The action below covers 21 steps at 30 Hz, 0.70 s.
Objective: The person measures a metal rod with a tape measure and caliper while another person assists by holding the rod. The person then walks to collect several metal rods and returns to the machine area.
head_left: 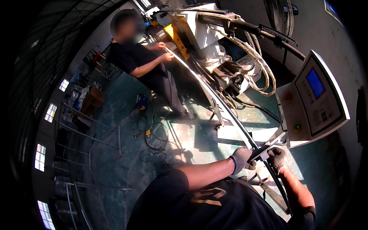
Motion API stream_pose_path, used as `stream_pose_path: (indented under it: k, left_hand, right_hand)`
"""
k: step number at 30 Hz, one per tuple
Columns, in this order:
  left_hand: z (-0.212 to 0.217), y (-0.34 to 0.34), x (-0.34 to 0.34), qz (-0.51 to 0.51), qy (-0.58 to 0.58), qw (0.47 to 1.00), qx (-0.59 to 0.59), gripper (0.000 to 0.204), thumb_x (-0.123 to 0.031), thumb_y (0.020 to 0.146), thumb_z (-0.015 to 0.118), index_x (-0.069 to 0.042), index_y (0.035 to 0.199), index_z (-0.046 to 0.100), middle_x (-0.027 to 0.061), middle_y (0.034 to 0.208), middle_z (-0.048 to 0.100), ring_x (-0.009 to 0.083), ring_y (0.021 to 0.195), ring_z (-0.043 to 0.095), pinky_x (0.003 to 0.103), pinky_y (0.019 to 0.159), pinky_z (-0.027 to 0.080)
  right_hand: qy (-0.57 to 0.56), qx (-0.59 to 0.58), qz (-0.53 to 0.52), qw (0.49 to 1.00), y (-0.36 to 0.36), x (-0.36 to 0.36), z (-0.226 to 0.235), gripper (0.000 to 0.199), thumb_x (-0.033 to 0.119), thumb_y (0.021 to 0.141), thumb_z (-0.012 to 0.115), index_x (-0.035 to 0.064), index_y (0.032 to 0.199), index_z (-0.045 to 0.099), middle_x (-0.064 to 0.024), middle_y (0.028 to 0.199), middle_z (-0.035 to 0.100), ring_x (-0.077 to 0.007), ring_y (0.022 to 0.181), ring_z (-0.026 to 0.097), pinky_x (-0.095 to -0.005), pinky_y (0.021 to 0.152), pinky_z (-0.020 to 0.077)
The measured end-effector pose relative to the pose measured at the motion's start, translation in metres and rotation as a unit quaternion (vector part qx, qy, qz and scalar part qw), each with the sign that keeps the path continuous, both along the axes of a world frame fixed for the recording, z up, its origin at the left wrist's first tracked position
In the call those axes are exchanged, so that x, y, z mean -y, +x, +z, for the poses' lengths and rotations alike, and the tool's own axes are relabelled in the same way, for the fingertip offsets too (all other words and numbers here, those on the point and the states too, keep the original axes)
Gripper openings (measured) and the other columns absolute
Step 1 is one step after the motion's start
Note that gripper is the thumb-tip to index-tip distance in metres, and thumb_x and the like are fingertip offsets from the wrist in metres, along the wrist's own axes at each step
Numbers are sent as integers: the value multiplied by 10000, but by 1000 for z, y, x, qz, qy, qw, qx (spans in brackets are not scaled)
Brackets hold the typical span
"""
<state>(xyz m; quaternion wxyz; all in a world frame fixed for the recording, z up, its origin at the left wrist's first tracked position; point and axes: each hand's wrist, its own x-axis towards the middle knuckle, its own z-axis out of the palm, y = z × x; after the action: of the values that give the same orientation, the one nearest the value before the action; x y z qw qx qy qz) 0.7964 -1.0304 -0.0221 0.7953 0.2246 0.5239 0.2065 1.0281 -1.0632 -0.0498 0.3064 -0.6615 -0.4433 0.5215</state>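
Observation:
My left hand (pixel 242 158), in a grey work glove, is closed around a short dark piece (pixel 255 153) at the near end of a long, narrow metal bar (pixel 191 71). Close by on the right, my right hand (pixel 278 159), also gloved, has its fingers bent against a small pale metal fitting (pixel 264 155); what they grip is partly hidden. The bar slants away to the upper left. At its far end another person (pixel 140 61) in dark clothes holds it with both bare hands, beside a machine with a yellow part (pixel 177 40).
A control panel (pixel 320 96) with a blue screen and buttons stands at the right. Pale hoses (pixel 264 73) hang from the machine's overhead arm. On the green floor lie loose cables (pixel 157 143) and a blue box-shaped device (pixel 142 101). Metal frames (pixel 88 132) stand at the left.

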Motion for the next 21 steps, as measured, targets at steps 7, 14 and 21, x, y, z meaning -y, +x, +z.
stream_pose_path:
  k: [7, 14, 21]
  left_hand:
    - [8, 2, 0, -8, 4, 1000, -11, 303, -339, 950, 805, -74, 1061, 708, 64, 847, 716, 191, 662, 695, 405, 636, 634]
    - [3, 3, 0, -10, 11, 1000, -9, 308, -353, 942, 808, -80, 1056, 723, 74, 853, 727, 190, 651, 695, 412, 628, 630]
    - [-1, 0, 1, 9, 6, 1000, -13, 285, -329, 957, 793, -75, 1055, 709, 80, 851, 721, 197, 629, 688, 424, 603, 632]
  right_hand:
    - [-2, -2, -2, 1000, 1, 0, 2, 207, 167, 1032, 670, -28, 1032, 738, -65, 813, 727, -141, 671, 633, -327, 628, 517]
    - [0, 14, 5, 1000, 1, 1, 6, 216, 173, 1029, 670, -31, 1007, 737, -73, 799, 726, -139, 668, 632, -327, 627, 515]
    - [25, 24, 11, 999, 0, 0, -5, 203, 165, 1028, 671, -25, 1012, 742, -71, 814, 735, -141, 693, 637, -324, 646, 516]
